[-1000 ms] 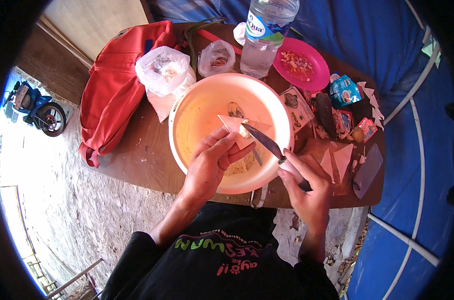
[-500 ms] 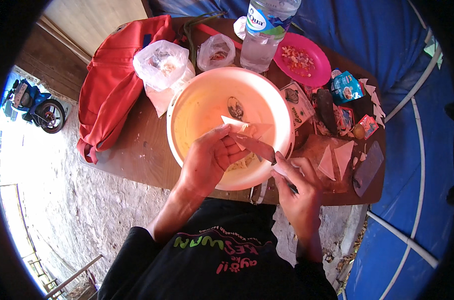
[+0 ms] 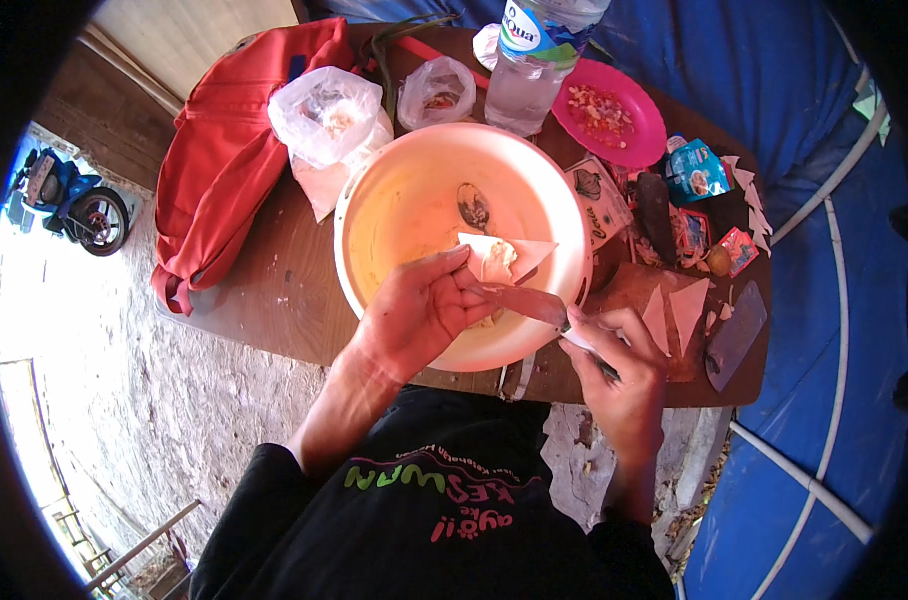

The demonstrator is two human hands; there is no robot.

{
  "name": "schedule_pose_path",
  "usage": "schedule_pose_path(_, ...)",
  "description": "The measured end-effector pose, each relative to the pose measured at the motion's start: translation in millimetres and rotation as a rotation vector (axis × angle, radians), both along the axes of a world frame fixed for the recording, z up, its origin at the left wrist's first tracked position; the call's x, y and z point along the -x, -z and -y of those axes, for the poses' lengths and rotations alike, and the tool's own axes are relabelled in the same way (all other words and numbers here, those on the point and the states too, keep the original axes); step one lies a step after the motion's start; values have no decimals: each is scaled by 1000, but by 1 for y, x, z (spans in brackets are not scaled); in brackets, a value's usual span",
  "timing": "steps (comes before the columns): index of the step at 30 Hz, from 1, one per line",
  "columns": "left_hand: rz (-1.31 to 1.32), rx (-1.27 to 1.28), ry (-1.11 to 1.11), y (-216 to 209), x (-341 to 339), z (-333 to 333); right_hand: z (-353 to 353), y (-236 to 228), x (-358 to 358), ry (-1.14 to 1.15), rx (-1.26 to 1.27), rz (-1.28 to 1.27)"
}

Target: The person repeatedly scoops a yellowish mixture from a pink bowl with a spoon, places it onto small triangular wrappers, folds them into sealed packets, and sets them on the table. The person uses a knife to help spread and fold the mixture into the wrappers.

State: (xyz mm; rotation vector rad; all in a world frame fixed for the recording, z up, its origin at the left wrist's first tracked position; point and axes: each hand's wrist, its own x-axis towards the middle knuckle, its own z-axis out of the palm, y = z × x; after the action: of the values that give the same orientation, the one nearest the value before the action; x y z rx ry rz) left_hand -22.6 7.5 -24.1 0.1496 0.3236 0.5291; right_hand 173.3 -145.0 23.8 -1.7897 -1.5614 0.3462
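"What lies furthest left on the table (image 3: 259, 305)?"

"A red bag (image 3: 229, 175), with an open clear plastic bag (image 3: 324, 130) just right of it. They sit off to the side, perhaps so that the wide pale bowl (image 3: 399, 190) can have the middle."

"And the left hand (image 3: 414, 315)?"

"Over the near part of the bowl, palm turned up. Thumb and forefinger seem to pinch the left corner of a pale triangular sheet (image 3: 534, 256); the other fingers are curled, nearer the person. Gripping only one corner probably leaves the rest of the sheet free."

"Where is the sheet exactly?"

"Above the bowl, its point toward the right, a pasty dollop (image 3: 497, 262) on its left half. Anything dropped there would likely land in the bowl."

"Then the knife (image 3: 524, 303)?"

"On the near side of the sheet, blade pointing left toward the left fingers. I can't tell whether its tip touches them."

"How is it held?"

"The right hand (image 3: 619, 370) has its fingers closed around the handle, thumb along it, which I'd say steadies the blade."

"Anything further right?"

"Two more pale triangles (image 3: 686, 305) on a reddish-brown board (image 3: 624, 285), near the right hand, presumably for easy reach."
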Motion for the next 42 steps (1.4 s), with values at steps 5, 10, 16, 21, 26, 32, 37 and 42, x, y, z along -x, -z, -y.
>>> schedule_pose_path(5,20,-156,-246,-9,12,-10,6,-12,-18,-6,180,-400)
schedule_pose_path(10,-302,-325,-451,-17,27,-21,-10,-21,-28,-137,516,-843)
schedule_pose_path(16,-359,-490,-524,-18,36,-26,-62,-29,-13,-343,459,-297)
schedule_pose_path(21,-367,-526,-533,-15,35,-31,-94,-21,8,-465,437,-62)
schedule_pose_path(26,-346,-536,-524,-13,35,-30,-101,-13,19,-559,531,-51)
schedule_pose_path(32,-333,-541,-570,-14,31,-27,-102,-16,22,-613,571,-18)
schedule_pose_path(37,-330,-515,-597,-14,30,-24,-107,-7,15,-622,641,-238)
schedule_pose_path(42,-283,-551,-605,-14,30,-29,-113,-9,-5,-607,845,-484)
